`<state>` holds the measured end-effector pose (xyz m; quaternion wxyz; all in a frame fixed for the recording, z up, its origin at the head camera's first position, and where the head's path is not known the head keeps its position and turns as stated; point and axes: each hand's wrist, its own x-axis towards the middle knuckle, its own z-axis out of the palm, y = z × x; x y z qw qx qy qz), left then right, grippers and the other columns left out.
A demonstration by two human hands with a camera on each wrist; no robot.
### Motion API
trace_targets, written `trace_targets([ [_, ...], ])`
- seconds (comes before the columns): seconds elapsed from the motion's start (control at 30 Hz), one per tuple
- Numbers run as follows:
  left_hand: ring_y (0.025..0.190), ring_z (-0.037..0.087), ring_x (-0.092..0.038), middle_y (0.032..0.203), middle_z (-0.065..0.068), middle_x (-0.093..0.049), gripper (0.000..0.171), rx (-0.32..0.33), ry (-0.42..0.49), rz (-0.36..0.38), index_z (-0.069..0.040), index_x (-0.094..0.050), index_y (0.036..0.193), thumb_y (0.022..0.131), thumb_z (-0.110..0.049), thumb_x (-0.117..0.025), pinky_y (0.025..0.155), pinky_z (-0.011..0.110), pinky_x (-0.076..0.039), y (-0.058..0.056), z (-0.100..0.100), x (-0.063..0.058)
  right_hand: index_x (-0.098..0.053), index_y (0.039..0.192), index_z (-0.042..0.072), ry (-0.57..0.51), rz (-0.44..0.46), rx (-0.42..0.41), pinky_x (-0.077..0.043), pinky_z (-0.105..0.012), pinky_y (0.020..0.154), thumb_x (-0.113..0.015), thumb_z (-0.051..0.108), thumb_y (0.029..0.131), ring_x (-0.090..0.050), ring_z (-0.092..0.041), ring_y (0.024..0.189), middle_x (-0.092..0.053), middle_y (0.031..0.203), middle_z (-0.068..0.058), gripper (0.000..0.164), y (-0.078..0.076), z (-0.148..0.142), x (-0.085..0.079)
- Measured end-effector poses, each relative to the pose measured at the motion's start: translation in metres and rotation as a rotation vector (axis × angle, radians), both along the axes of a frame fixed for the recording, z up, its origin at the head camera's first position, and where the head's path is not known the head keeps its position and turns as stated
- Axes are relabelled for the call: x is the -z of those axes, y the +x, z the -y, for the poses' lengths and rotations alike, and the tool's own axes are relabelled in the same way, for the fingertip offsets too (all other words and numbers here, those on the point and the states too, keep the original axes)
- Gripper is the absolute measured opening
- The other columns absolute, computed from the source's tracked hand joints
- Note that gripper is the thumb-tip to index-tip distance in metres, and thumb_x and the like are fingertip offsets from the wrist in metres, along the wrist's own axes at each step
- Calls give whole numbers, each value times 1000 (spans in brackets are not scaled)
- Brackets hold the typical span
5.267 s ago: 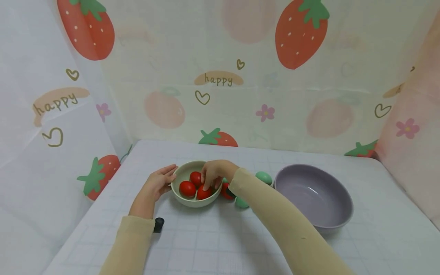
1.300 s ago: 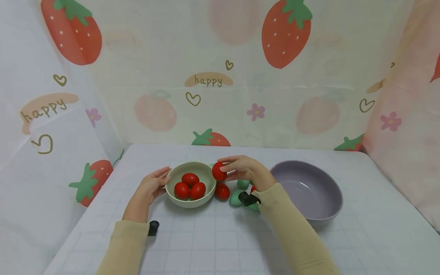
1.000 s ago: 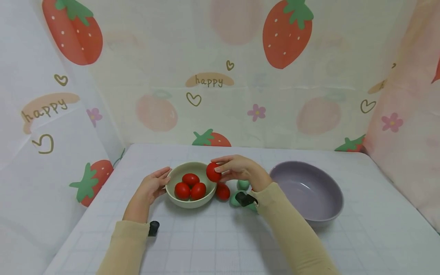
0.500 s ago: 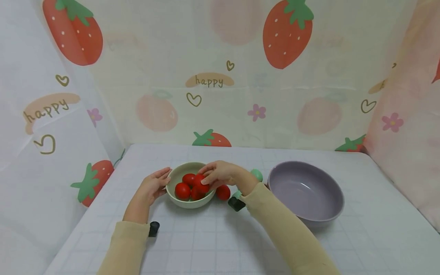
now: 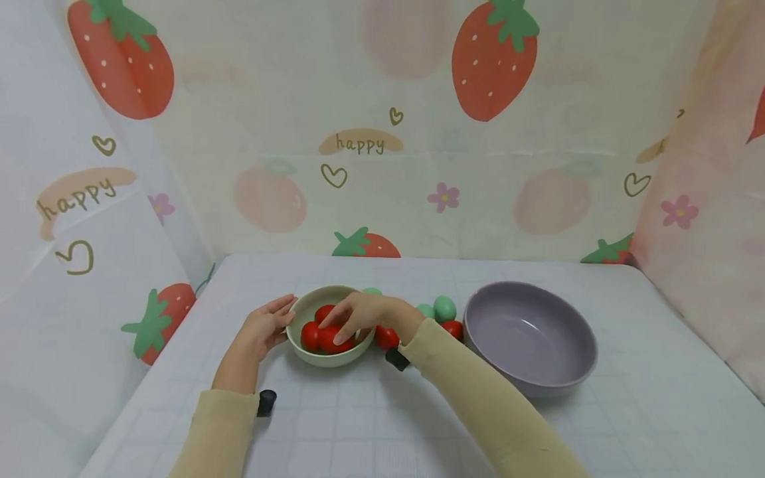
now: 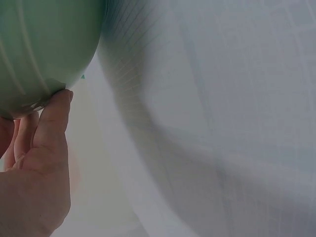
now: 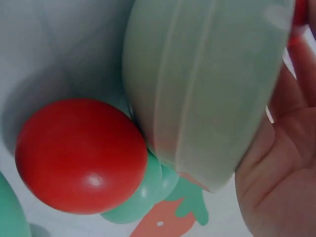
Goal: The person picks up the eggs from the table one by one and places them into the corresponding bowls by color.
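A pale green bowl [image 5: 331, 360] stands left of the table's middle with several red eggs in it. My left hand [image 5: 267, 326] holds its left side, thumb at the rim and fingers along the outer wall. In the left wrist view the fingertips touch the bowl's wall [image 6: 49, 44]. Reaching into the bowl from the right, my right hand [image 5: 373, 313] has thumb and fingers on the front red egg [image 5: 331, 342]. Part of the bowl's right side is hidden by this hand. In the right wrist view, a sliver of red egg [image 7: 299, 15] shows by the fingers.
Outside the bowl lie a red egg [image 7: 81, 155], another red egg [image 5: 453, 328] and several green eggs [image 5: 445, 308]. A large mauve bowl [image 5: 530, 338] stands to their right. A printed curtain [image 5: 382, 86] closes off the back.
My right hand has carried a red egg leftward over the rim and down among the others in the pale green bowl. The left hand stays at the bowl's side.
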<state>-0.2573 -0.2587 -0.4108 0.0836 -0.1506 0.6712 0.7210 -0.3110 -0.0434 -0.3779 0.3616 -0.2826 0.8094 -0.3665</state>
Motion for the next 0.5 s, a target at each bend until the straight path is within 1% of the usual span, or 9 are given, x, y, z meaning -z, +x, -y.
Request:
trace_targets([
  [0.1, 134, 27, -39, 153, 13, -32, 54, -2, 6, -1, -4, -31, 151, 100, 0, -48, 109, 44, -33, 2, 0, 1, -71, 120, 19, 38, -52, -58, -51, -26, 73, -73, 13, 87, -50, -15, 101, -60, 113, 5, 33, 2, 3, 2],
  [0.2, 136, 29, -36, 153, 14, -30, 55, 2, 17, -6, -3, -29, 151, 100, 1, -47, 109, 46, -32, 2, 0, 1, -71, 120, 19, 67, -78, -88, -48, -23, 68, -72, 12, 88, -50, -12, 93, -60, 108, 7, 33, 4, 5, 2],
  [0.33, 138, 31, -33, 153, 14, -29, 55, 9, 24, -21, -2, -28, 152, 100, 1, -46, 110, 47, -30, 1, 0, 0, -70, 122, 20, 92, -89, -79, -46, -22, 65, -71, 12, 89, -50, -11, 90, -60, 107, 8, 34, 3, 7, 1],
  [0.5, 138, 31, -35, 153, 14, -30, 55, -2, 25, -13, -3, -29, 151, 100, 0, -47, 110, 47, -31, 0, 0, 1, -71, 121, 20, 93, -69, -51, -49, -24, 68, -72, 13, 88, -51, -14, 97, -62, 112, 6, 34, 0, 7, 3],
])
